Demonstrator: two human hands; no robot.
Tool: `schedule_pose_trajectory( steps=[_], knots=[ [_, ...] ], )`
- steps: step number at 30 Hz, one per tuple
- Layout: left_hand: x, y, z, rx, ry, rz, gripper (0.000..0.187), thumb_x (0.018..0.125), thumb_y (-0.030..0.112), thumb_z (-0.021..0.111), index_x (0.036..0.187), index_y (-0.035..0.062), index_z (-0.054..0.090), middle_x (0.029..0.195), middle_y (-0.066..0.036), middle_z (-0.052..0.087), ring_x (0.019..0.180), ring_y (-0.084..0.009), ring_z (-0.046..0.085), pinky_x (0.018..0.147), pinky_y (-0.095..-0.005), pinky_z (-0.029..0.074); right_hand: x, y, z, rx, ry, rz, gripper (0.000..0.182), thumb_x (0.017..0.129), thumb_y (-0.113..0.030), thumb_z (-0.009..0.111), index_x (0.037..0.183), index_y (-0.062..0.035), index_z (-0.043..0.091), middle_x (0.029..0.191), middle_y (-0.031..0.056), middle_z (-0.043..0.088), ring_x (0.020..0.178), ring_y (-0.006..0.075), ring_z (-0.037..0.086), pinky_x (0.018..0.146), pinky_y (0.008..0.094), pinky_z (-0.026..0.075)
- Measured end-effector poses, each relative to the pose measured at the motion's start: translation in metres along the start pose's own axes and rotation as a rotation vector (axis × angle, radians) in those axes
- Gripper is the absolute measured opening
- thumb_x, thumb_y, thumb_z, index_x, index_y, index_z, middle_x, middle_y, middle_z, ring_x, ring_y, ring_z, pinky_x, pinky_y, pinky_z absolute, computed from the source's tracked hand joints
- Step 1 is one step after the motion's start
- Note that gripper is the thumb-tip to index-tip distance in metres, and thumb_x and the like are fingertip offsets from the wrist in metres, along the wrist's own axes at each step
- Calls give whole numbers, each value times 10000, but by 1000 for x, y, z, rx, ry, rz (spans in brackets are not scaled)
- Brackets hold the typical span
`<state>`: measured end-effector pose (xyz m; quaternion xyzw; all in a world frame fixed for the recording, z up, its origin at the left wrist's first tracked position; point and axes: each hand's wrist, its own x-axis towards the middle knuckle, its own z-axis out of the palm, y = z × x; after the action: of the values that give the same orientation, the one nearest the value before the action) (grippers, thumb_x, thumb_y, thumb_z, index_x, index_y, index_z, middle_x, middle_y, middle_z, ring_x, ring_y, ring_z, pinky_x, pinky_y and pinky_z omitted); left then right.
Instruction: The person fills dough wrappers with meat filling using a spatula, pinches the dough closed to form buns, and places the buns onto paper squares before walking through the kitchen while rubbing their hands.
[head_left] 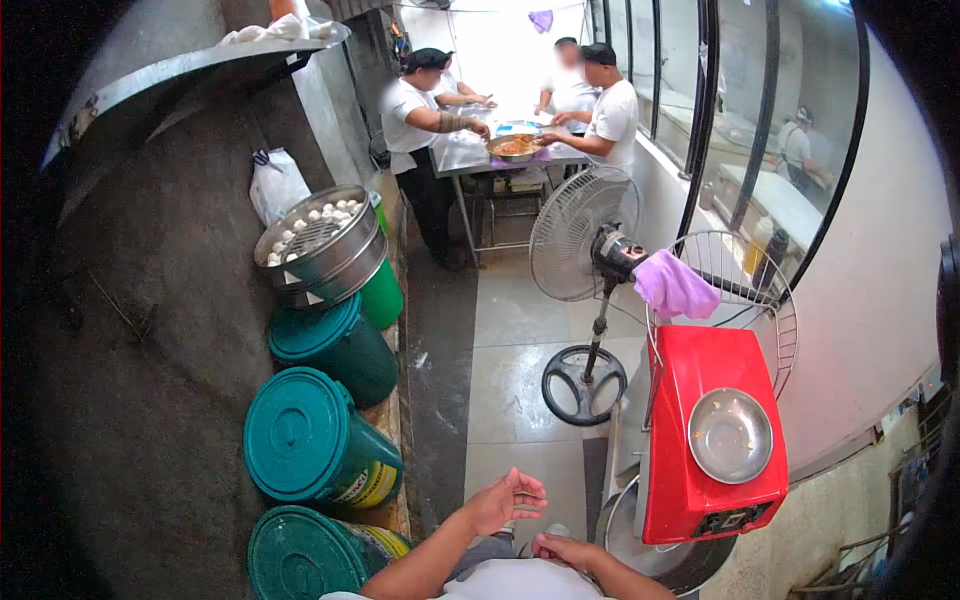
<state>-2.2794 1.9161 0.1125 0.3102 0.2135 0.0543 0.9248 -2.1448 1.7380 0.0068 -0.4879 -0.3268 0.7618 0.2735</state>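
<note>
My left hand [507, 500] is raised in front of my body, its fingers apart and nothing in it. Close to my white shirt, my right hand [563, 550] has its fingers curled in, with no object visible in it. To the right of my hands is a red weighing scale [685, 410], with a round steel pan [730, 425] on top holding a few small crumbs. A large dark metal pan [700, 568] sits below the scale, partly hidden by it.
Lidded green drums [295, 425] line the left wall. A steel steamer tray [320, 240] holds several white dough balls. A standing fan [587, 235] is ahead on the right. Several people work at a steel table [465, 155] around a bowl of orange filling [516, 146].
</note>
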Motion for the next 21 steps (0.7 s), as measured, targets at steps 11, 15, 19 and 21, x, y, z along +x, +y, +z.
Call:
schedule_pose_trajectory(
  steps=[11,15,19,21],
  knots=[
    [-23,-4,-29,-79,15,-1,633,919,606,372,1136,40,556,1145,-130,587,1125,-294,549,995,-482,423,0,-12,-19,70,236,125,413,952,-443,473,986,-48,587,830,12,572,730,109,515,654,258,434],
    [-32,16,-29,-98,-51,128,780,904,650,327,1283,-18,464,1285,-161,520,1223,-280,487,1061,-424,359,-26,-116,8,-279,878,-371,256,905,-247,604,1039,-36,549,850,44,568,780,141,564,662,288,485],
    [-41,26,-14,-157,-119,221,929,856,729,306,1375,-39,368,1399,-185,428,1295,-292,421,1106,-418,294,-5,-173,45,-687,1119,-787,304,891,-211,606,1106,-10,532,956,109,550,840,194,570,718,305,492],
    [-39,25,-13,-148,-180,208,953,844,743,307,1382,-43,353,1413,-182,410,1300,-293,416,1106,-410,295,14,-173,54,-661,951,-862,339,866,-174,618,1140,0,521,1042,150,526,901,239,564,794,324,482]
  ],
)
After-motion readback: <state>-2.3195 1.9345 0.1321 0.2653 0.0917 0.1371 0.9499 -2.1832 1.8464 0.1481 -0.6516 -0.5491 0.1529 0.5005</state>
